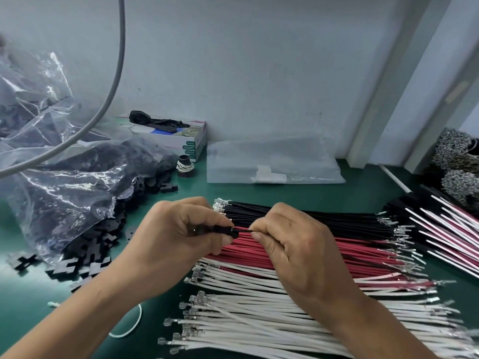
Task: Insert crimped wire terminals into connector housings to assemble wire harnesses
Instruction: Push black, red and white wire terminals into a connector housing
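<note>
Clutter at the back and edges of the green worktop (363,182)

A tissue box (181,138) stood against the pale wall (259,60), with a crumpled black glove (155,120) lying across its top. Just in front of the box's right corner sat a small black cap (185,167) with pale rubber bands looped round it. To the right of that lay a flat, clear plastic sleeve (272,161), touching the wall's foot. A grey cable (114,81) curved down from the top edge towards the left. At the far right, speckled black-and-white bundles (458,161) were piled by a pale upright post (383,104). A thin white loop of cord (132,325) lay near the front left.
</note>
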`<state>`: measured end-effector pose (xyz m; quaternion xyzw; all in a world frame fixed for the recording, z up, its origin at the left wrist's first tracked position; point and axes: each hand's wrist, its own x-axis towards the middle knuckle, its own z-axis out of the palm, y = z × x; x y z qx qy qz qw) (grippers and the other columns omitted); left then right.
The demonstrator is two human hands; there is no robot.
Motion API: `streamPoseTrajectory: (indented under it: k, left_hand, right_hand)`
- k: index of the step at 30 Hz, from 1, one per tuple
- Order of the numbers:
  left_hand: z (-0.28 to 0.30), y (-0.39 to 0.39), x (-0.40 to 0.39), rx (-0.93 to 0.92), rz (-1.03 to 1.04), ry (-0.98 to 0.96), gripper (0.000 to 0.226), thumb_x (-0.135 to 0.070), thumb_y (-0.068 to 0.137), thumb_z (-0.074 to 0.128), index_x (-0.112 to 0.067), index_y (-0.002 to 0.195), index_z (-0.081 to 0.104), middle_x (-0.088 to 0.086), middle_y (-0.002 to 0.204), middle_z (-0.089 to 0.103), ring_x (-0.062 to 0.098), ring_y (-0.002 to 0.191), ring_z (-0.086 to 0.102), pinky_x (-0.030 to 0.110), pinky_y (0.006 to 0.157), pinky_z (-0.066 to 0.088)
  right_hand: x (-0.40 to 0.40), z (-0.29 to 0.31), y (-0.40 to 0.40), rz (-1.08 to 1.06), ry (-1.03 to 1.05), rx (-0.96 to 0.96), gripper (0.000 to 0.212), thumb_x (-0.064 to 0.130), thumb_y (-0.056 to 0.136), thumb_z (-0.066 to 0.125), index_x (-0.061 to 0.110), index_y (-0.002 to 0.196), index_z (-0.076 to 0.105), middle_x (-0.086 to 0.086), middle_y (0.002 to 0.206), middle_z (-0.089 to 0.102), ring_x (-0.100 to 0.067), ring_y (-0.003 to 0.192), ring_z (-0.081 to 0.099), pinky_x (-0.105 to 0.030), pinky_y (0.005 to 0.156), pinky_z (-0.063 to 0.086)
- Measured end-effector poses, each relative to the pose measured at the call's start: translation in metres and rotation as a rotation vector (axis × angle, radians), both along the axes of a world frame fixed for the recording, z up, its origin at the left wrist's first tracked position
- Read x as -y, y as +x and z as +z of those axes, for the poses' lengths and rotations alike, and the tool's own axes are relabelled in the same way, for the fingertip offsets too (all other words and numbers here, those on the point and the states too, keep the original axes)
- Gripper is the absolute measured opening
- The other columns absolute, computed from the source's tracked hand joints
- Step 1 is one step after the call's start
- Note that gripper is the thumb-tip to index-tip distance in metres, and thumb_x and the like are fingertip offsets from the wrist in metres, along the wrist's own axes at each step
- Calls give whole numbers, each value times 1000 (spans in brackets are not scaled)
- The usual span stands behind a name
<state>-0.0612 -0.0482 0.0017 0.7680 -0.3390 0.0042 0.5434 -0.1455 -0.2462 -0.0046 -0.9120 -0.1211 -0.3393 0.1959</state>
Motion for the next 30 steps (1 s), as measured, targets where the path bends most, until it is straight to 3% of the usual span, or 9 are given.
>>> streamPoseTrajectory:
  k: [7,10,14,17,20,24,30]
  left_hand:
    - [0,0,0,2,-13,14,17,-31,69,81,-31,85,84,2,77,70,17,63,69,34,63,60]
    - [-1,2,0,-63,-8,-43,17,-31,71,80,-30,88,82,2,74,72,18,61,70,29,61,59]
    - [0,10,-7,-136,92,-137,21,-35,71,80,-32,92,80,4,71,76,18,60,72,27,58,59]
    - [3,14,-10,-216,131,-246,24,-30,69,81,-26,92,82,8,72,76,18,59,72,24,55,59]
    - [2,13,-8,-265,147,-258,23,-27,67,82,-23,90,82,10,71,75,20,59,71,25,54,59]
    - [1,14,-7,-304,154,-273,22,-24,68,82,-23,90,82,10,72,76,20,59,71,25,54,58]
    - [2,16,-8,-347,169,-315,25,-23,66,82,-16,90,82,14,71,75,21,57,69,25,53,59]
  right_hand:
    - [-3,-3,1,3,-56,5,12,21,96,62,16,91,71,9,84,59,-8,72,56,-29,62,51]
    - [3,4,2,-106,-107,77,13,27,95,64,20,91,74,10,84,63,-11,75,58,-30,60,51]
    - [2,9,1,-159,-159,210,3,15,92,73,15,94,75,3,87,62,-18,80,54,-31,63,48]
    - [-10,-1,-4,-67,-213,-55,9,24,86,79,23,94,75,10,86,61,-13,80,53,-32,61,51]
    - [-13,-7,-1,-82,-165,-236,16,37,88,74,31,103,75,17,89,60,-9,87,53,-27,68,49]
    - [-11,-9,5,-82,-43,-288,9,40,92,68,35,96,75,20,89,58,-1,90,49,-16,73,37]
    - [-7,-2,1,-121,21,-282,8,26,90,72,30,84,74,21,85,62,1,85,57,-21,73,49]
